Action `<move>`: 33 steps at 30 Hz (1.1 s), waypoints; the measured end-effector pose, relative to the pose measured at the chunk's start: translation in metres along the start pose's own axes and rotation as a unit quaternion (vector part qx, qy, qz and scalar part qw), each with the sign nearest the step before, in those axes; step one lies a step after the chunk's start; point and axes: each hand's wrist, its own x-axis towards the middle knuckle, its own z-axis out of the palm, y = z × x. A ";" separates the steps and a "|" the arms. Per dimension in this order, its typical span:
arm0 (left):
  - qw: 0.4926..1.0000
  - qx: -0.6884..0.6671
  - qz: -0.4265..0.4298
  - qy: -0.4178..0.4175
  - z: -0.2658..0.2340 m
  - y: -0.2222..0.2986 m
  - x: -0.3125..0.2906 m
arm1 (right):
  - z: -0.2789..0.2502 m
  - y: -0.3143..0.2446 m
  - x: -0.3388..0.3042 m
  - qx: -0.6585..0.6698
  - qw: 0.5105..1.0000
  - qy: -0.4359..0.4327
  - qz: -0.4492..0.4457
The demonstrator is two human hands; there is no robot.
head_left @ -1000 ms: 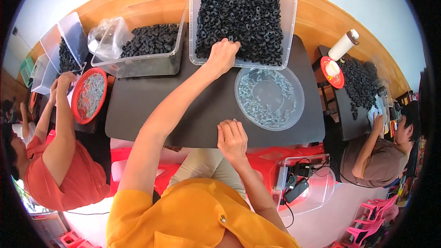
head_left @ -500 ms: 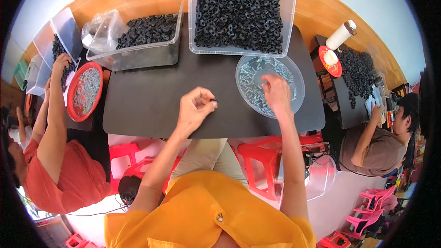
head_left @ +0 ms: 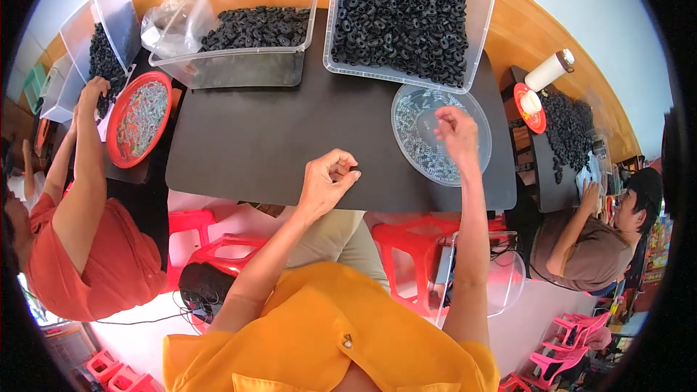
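My left hand is closed above the near part of the dark table, with a small black plastic part pinched between thumb and fingers. My right hand hovers over a shallow, clear round tray, its fingers curled together. Whatever those fingers may hold is too small to make out. Scattered in the tray are many small shiny pieces that look like springs. Beyond it stands a clear bin heaped with small black plastic parts.
Another clear bin at the back left holds black parts and a plastic bag. Co-workers sit at side tables left and right. A red tray is by the left one. Red stools stand below the table.
The view has shifted slightly, so the table and bins sit further right and higher. My right hand has moved slightly away from me over the tray; my left keeps its pinch on the black part.
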 end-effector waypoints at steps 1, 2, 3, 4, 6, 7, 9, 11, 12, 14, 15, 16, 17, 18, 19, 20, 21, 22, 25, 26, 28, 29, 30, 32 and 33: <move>1.000 -0.023 -0.002 0.002 0.000 -0.003 -0.001 | -0.003 0.006 -0.001 0.031 0.999 0.010 -0.024; 0.999 -0.047 -0.004 0.004 0.000 -0.004 -0.002 | -0.007 0.011 0.000 0.031 0.999 0.010 -0.022; 0.999 -0.047 -0.006 0.003 0.002 -0.006 -0.001 | -0.010 0.014 0.001 0.042 0.998 0.020 -0.038; 0.998 -0.055 0.008 0.009 0.002 -0.004 0.001 | -0.010 0.016 0.002 0.054 0.997 0.031 -0.055; 0.998 -0.061 0.020 0.015 0.002 -0.001 0.004 | -0.011 0.017 -0.001 0.048 0.997 0.033 -0.044; 0.998 -0.064 0.026 0.005 0.001 0.000 0.003 | -0.010 0.015 -0.005 0.083 0.996 0.027 -0.027; 0.997 -0.065 0.029 -0.002 0.000 -0.002 0.004 | -0.008 0.009 -0.013 0.128 0.991 0.026 -0.002; 0.995 -0.071 0.069 -0.020 0.000 -0.005 0.007 | -0.003 0.001 -0.024 0.151 0.988 0.016 -0.011; 0.995 -0.069 0.067 -0.018 -0.002 -0.006 0.005 | 0.002 -0.005 -0.030 0.171 0.985 0.009 -0.022; 0.996 -0.067 0.054 -0.033 -0.002 -0.002 0.003 | 0.016 -0.020 -0.047 0.229 0.973 0.002 -0.016; 0.996 -0.065 0.052 -0.032 0.000 0.000 0.002 | 0.023 -0.026 -0.055 0.252 0.967 -0.010 -0.020; 0.996 -0.086 0.028 -0.014 0.002 0.004 0.001 | 0.031 -0.033 -0.063 0.252 0.967 -0.022 -0.027; 0.994 -0.107 0.004 0.001 0.004 0.006 0.001 | 0.040 -0.036 -0.070 0.275 0.961 -0.033 -0.022; 0.994 -0.107 0.003 0.000 0.003 0.005 0.001 | 0.048 -0.036 -0.076 0.297 0.954 -0.045 -0.016; 0.996 -0.085 0.032 -0.015 0.001 0.003 0.001 | 0.055 -0.034 -0.082 0.285 0.957 -0.057 -0.021; 0.996 -0.063 0.060 -0.029 -0.001 0.002 0.001 | 0.060 -0.034 -0.085 0.280 0.958 -0.059 -0.016; 0.996 -0.063 0.060 -0.029 -0.002 0.001 0.002 | 0.064 -0.034 -0.087 0.275 0.959 -0.062 -0.011; 0.995 -0.073 0.064 -0.034 -0.003 0.001 0.003 | 0.067 -0.031 -0.089 0.265 0.962 -0.066 -0.016; 0.991 -0.121 0.041 -0.045 -0.004 0.002 0.000 | 0.071 -0.033 -0.096 0.286 0.956 -0.064 0.011; 0.986 -0.158 0.014 -0.052 -0.005 0.003 -0.001 | 0.073 -0.034 -0.098 0.286 0.956 -0.065 0.012; 0.987 -0.148 0.014 -0.054 -0.005 0.005 -0.002 | 0.077 -0.035 -0.102 0.305 0.950 -0.058 0.016; 0.989 -0.138 0.015 -0.057 -0.006 0.005 -0.001 | 0.079 -0.036 -0.104 0.306 0.950 -0.059 0.017; 0.989 -0.138 0.014 -0.057 -0.007 0.003 0.000 | 0.081 -0.038 -0.106 0.294 0.954 -0.053 0.004; 0.987 -0.144 0.039 -0.067 -0.008 0.000 0.002 | 0.085 -0.041 -0.110 0.280 0.959 -0.038 -0.022; 0.987 -0.143 0.038 -0.066 -0.009 -0.001 0.002 | 0.087 -0.042 -0.111 0.280 0.959 -0.039 -0.021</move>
